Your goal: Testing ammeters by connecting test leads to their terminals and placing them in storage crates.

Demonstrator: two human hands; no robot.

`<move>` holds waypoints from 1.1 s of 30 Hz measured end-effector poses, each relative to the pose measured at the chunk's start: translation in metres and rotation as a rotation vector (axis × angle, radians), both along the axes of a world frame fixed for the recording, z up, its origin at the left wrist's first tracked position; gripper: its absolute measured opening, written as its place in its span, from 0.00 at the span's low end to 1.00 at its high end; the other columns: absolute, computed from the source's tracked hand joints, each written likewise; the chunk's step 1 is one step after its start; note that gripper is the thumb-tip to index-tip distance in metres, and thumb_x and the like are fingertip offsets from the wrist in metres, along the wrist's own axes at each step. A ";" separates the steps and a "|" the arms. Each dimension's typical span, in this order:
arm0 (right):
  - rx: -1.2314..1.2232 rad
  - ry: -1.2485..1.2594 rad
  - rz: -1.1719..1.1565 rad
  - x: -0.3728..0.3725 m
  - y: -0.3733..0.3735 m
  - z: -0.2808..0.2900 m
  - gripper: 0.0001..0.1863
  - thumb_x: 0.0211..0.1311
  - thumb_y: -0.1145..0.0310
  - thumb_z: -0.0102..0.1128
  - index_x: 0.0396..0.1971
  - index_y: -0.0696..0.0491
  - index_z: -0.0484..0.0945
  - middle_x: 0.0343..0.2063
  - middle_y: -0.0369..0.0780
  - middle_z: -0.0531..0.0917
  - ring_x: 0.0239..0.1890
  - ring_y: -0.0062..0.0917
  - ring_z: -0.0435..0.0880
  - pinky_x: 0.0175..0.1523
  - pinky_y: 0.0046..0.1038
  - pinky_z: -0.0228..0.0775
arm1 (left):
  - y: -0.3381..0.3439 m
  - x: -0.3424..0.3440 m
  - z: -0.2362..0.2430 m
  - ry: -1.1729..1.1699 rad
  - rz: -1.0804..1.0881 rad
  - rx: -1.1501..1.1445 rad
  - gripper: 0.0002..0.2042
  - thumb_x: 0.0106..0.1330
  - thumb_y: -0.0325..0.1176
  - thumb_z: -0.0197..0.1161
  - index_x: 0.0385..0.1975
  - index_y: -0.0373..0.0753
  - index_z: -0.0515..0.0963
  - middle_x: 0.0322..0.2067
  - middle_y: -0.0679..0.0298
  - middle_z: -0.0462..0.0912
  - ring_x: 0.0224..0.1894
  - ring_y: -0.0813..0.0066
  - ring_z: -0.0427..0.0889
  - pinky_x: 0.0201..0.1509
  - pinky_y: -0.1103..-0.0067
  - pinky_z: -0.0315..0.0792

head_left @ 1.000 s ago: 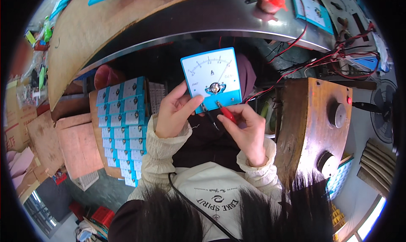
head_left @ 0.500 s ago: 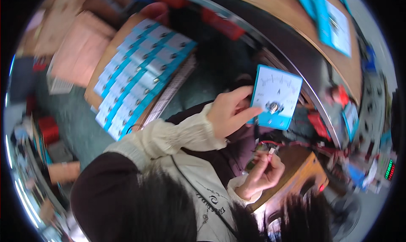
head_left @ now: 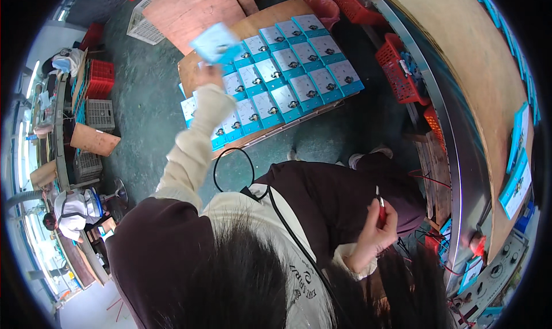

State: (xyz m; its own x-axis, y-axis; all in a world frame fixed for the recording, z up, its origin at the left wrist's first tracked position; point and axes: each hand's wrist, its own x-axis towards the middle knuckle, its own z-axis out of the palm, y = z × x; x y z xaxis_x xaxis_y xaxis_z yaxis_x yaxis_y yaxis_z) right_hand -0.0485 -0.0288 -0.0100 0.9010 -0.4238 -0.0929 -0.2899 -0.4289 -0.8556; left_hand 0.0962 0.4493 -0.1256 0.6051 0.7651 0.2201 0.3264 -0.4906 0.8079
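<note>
My left hand (head_left: 210, 76), blurred by motion, grips a white and blue panel meter (head_left: 216, 44) out to the upper left, over the board's far left corner. Rows of similar meters (head_left: 286, 102) lie on that wooden board (head_left: 189, 68). My right hand (head_left: 375, 235), low on the right near my dark-trousered lap, has its fingers pinched around a red test lead (head_left: 382, 213) with a metal tip.
Red baskets (head_left: 401, 74) sit beside the metal-edged bench (head_left: 477, 53), which carries more meters (head_left: 515, 188). An instrument panel (head_left: 495, 271) with knobs is at lower right. A pink board (head_left: 190, 12) lies at the back. A co-worker (head_left: 79, 213) sits at far left.
My view has swung left. My left hand has carried the meter away from the test leads toward the board of meters. My right hand still holds a lead.
</note>
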 end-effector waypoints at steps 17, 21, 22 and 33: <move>-0.291 -0.024 -0.080 -0.032 -0.057 -0.020 0.11 0.59 0.70 0.74 0.41 0.56 0.85 0.29 0.43 0.86 0.29 0.26 0.85 0.36 0.27 0.77 | 0.154 -0.067 -0.071 0.751 -0.314 0.220 0.21 0.71 0.43 0.52 0.56 0.36 0.75 0.50 0.41 0.81 0.53 0.45 0.81 0.54 0.58 0.75; -0.418 -0.159 -0.157 -0.030 -0.053 -0.007 0.13 0.49 0.72 0.77 0.36 0.52 0.86 0.27 0.40 0.84 0.28 0.32 0.84 0.35 0.32 0.76 | 0.128 0.027 -0.023 0.906 -0.096 0.632 0.30 0.70 0.53 0.57 0.65 0.36 0.71 0.58 0.43 0.78 0.60 0.46 0.78 0.61 0.61 0.73; -0.441 -0.175 -0.162 -0.029 -0.053 -0.005 0.12 0.48 0.72 0.77 0.34 0.52 0.86 0.25 0.39 0.83 0.28 0.33 0.83 0.35 0.33 0.75 | 0.111 0.058 -0.001 0.818 0.123 0.323 0.33 0.67 0.52 0.64 0.66 0.36 0.70 0.58 0.45 0.79 0.61 0.47 0.77 0.65 0.61 0.71; -0.264 -0.364 -0.108 -0.037 -0.023 0.004 0.10 0.50 0.71 0.76 0.32 0.54 0.85 0.27 0.39 0.86 0.28 0.33 0.84 0.34 0.32 0.76 | -0.328 0.146 0.321 -0.018 -1.669 -0.175 0.29 0.79 0.55 0.45 0.60 0.33 0.75 0.35 0.61 0.86 0.31 0.85 0.79 0.32 0.87 0.66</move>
